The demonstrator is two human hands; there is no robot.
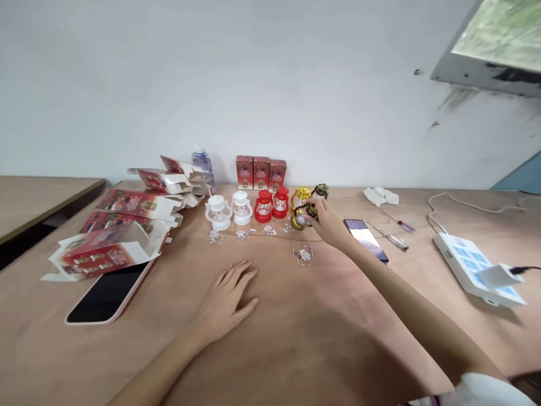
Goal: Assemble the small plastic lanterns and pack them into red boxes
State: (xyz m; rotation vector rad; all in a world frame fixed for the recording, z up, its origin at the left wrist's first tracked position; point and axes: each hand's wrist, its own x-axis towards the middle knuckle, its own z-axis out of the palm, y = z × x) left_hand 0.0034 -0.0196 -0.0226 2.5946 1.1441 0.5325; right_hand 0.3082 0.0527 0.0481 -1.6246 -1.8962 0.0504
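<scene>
My right hand [326, 221] is closed on a small dark bronze lantern [299, 219], which tilts to the left in its fingers. Behind it stand a gold lantern [301, 194] and another dark bronze lantern [321, 190]. To the left are two red lanterns [264, 207] and two white lanterns [242, 208], all upright in a row. Small bent wires and pale bits [303, 255] lie in front of the lanterns. My left hand [226, 301] lies flat on the table, fingers spread, holding nothing.
Opened red cardboard boxes [105, 248] pile up at left, partly over a phone [110, 293]. Three upright red boxes [261, 172] and a bottle [204, 166] stand by the wall. At right are another phone [366, 240], two screwdrivers [397, 242], crumpled tissue [381, 195] and a power strip [460, 262].
</scene>
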